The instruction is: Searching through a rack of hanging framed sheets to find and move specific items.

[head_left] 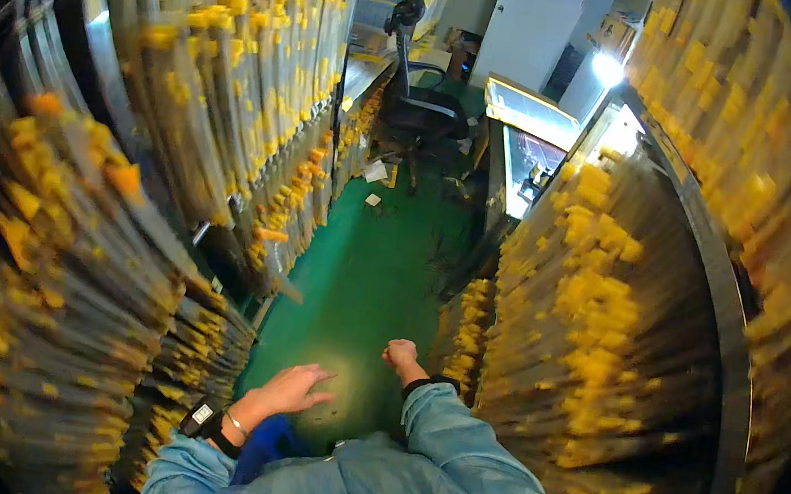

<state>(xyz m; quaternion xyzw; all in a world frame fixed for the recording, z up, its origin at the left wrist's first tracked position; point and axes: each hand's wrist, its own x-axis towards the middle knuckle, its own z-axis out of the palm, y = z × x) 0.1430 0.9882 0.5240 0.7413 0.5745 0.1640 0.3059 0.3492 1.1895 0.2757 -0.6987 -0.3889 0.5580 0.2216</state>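
My left hand (291, 389) hangs in front of my body with its fingers stretched and apart, holding nothing. A black wrist device and a metal bracelet are on that wrist. My right hand (400, 355) is curled into a loose fist a little farther forward, with nothing showing in it and a black band at the wrist. Both sleeves are light blue. Nearest to the right hand are tightly packed hanging sheets with yellow tags (470, 329). On the left side stand similar hanging sheets with yellow and orange tags (110, 185), apart from the left hand.
Racks line both sides of a narrow aisle with a green floor (355, 262). A black office chair (421, 108) stands at the far end. Beyond the right rack is a lit table (533, 155) under a bright lamp (608, 69). Paper scraps (376, 171) lie on the floor.
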